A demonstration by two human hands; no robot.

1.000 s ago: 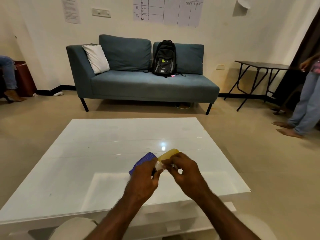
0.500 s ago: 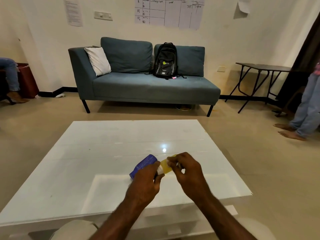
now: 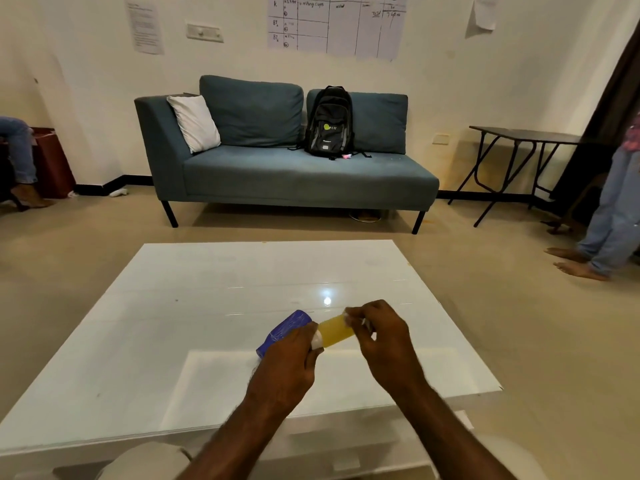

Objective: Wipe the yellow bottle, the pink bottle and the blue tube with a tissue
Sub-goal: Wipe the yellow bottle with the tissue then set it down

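Yellow bottle (image 3: 335,331) is held in the air low over the white table (image 3: 207,271), near its front edge, between the two hands. It is small and lies almost horizontal, its right end a little higher. Its body is translucent yellow, smooth and round, and only the middle part shows. The left hand (image 3: 287,362) has its fingers curled round the left end, where a small white part shows; I cannot tell if this is a cap or tissue. The right hand (image 3: 384,337) pinches the other end with thumb and fingertips, with something whitish between them. The blue tube (image 3: 284,332) lies on the table just behind the left hand, which hides part of it.
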